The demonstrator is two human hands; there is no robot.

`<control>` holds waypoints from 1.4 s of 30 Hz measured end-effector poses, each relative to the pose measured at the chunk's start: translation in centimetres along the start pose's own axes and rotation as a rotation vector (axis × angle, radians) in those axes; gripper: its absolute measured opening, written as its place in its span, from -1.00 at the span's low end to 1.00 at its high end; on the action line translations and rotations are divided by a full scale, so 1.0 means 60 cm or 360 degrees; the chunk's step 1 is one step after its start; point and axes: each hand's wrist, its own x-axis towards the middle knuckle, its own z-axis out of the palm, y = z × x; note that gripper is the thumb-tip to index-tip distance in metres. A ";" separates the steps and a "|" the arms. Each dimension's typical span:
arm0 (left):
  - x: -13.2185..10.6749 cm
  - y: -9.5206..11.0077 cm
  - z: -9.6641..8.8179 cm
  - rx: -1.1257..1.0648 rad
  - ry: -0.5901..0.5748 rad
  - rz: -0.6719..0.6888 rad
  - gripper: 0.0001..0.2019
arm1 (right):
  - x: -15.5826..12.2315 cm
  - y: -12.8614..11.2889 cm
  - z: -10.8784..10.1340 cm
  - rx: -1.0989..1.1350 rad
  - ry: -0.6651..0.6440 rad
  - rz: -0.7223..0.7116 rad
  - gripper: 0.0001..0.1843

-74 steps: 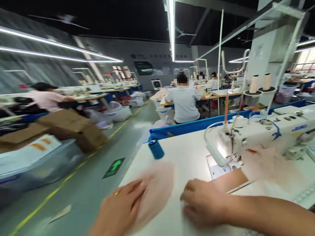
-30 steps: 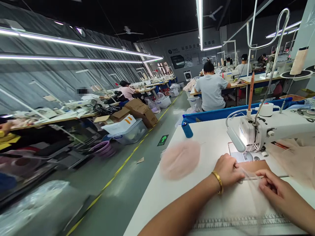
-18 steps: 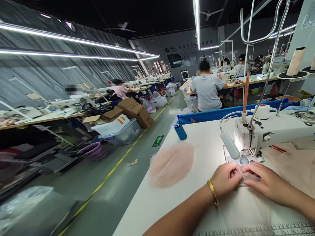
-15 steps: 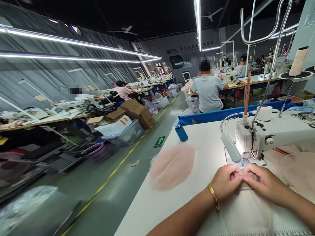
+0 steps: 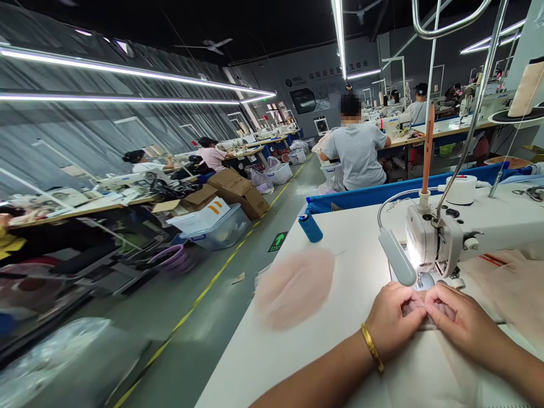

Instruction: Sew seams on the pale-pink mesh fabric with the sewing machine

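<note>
Side by side in front of the presser foot, my left hand [image 5: 393,317] and my right hand [image 5: 463,320] are both closed, thumbs and fingertips pinching sheer pale pink fabric [image 5: 433,368]. That fabric hangs over the table edge side below my wrists; its pinched part is mostly hidden by my fingers. The white sewing machine [image 5: 429,232] stands just beyond, its lamp lit over the needle area. More sheer pink fabric [image 5: 510,289] lies to the right of the machine's needle. A pile of cut pink sheer pieces [image 5: 297,289] rests on the table to the left.
A blue thread spool [image 5: 311,228] stands on the white table [image 5: 361,249] near its far left corner. A pencil [image 5: 428,150] is upright on the machine head, near a white thread cone [image 5: 461,190]. Co-workers sit beyond; bins and cartons [image 5: 238,192] line the aisle.
The view has shifted slightly. My hands keep their pinch on the fabric in front of the presser foot, with the thumbs moved a little. The pile and spool have not moved.
</note>
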 end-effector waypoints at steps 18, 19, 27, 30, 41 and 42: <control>0.005 0.018 0.010 -0.0202 0.0007 -0.0256 -0.83 | -0.008 0.009 0.001 0.0016 0.0001 -0.0026 -0.65; 0.005 0.020 0.010 -0.0203 -0.0001 -0.0265 -0.85 | -0.008 0.008 0.001 0.0009 -0.0004 -0.0007 -0.64; 0.001 0.010 0.009 -0.0263 0.0042 -0.0185 -0.75 | -0.009 -0.001 -0.002 0.0097 -0.0040 0.0067 -0.66; 0.000 0.002 0.009 -0.0282 0.0024 -0.0139 -0.70 | -0.007 -0.001 -0.004 0.0205 -0.0105 0.0081 -0.67; -0.003 0.013 0.000 -0.0248 -0.0033 -0.0211 -0.87 | -0.003 0.018 -0.003 0.0372 -0.0203 0.0109 -0.59; -0.002 0.014 0.000 -0.0267 -0.0047 -0.0235 -0.89 | -0.003 0.018 -0.003 0.0368 -0.0199 0.0109 -0.58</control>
